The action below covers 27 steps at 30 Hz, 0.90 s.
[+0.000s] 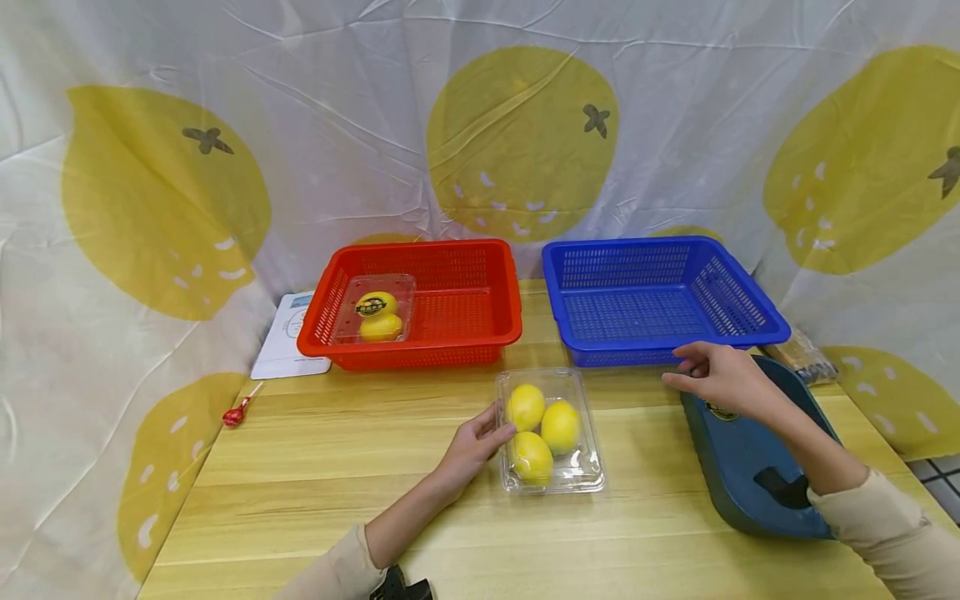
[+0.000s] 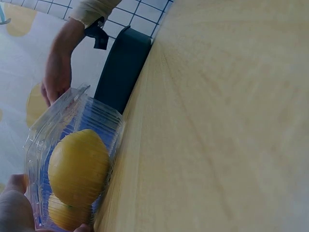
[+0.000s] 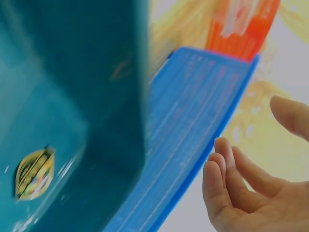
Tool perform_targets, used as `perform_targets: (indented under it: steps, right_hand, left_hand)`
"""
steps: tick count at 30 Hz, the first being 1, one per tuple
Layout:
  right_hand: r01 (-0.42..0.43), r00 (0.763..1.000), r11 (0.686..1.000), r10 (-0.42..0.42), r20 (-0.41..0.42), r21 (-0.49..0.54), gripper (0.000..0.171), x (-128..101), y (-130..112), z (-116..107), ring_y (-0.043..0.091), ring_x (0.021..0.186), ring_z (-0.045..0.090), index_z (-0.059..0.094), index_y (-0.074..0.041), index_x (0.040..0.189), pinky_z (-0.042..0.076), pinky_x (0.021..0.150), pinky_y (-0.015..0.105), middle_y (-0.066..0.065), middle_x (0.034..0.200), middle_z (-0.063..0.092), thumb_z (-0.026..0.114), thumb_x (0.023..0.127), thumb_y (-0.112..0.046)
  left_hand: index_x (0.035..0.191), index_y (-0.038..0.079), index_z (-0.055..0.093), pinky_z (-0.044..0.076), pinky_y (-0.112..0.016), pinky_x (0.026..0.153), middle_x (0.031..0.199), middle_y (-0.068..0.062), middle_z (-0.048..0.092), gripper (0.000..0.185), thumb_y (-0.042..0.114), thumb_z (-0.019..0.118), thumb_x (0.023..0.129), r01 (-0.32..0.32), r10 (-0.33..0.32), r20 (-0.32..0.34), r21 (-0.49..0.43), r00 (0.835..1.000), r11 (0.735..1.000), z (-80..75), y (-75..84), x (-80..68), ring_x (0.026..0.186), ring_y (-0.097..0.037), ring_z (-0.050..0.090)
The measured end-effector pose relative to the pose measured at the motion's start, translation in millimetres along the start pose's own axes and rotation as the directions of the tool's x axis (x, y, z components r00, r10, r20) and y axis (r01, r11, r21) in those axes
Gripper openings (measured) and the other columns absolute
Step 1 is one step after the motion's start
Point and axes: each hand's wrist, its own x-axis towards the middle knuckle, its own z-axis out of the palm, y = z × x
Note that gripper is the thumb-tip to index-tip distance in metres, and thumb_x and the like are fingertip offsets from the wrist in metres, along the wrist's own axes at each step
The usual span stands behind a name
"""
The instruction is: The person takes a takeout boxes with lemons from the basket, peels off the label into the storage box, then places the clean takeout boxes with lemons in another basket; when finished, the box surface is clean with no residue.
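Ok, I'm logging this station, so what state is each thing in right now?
Clear clamshell: closed, three lemons inside, on the table.
Red basket: holds a second clear box with two lemons.
Blue basket: empty.
Dark blue tray: at the table's right edge.
Left hand: touching the clamshell's side.
Right hand: open, holding nothing.

Open table on my left, crowded on my right

Bare wooden table lies free beside my left hand; the blue basket and dark teal bin hem in my right hand.
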Motion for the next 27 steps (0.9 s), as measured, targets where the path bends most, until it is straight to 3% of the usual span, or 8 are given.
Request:
perform_targets:
  steps: [13, 27]
  right_hand:
    - [-0.008, 0.999, 0.985, -0.001, 0.054, 0.174, 0.063, -8.7, -52.1, 25.6, 0.017, 0.09, 0.06, 0.055, 0.004, 0.13, 0.05, 0.074, 0.028, 0.01, 0.104, 0.068, 0.064, 0.091, -0.044]
    - [-0.105, 0.989, 0.944, 0.066, 0.133, 0.312, 0.07, -0.9, -66.8, 86.8, 0.019, 0.097, 0.061, 0.052, 0.005, 0.133, 0.051, 0.076, 0.028, 0.012, 0.113, 0.067, 0.067, 0.088, -0.046]
  left_hand:
    - [0.152, -0.004, 0.021, 0.028, -0.04, 0.116, 0.16, -0.018, 0.022, 0.079, 0.031, 0.063, 0.095, -0.014, 0.015, 0.009, -0.02, 1.0, 1.0, -0.9, -1.5, 0.4, 0.147, -0.031, 0.026]
    - [0.152, -0.002, 0.023, 0.028, -0.046, 0.116, 0.16, -0.018, 0.023, 0.077, 0.034, 0.061, 0.096, -0.005, 0.005, 0.003, 0.005, 1.0, 1.0, -0.3, -0.2, -1.1, 0.146, -0.035, 0.026]
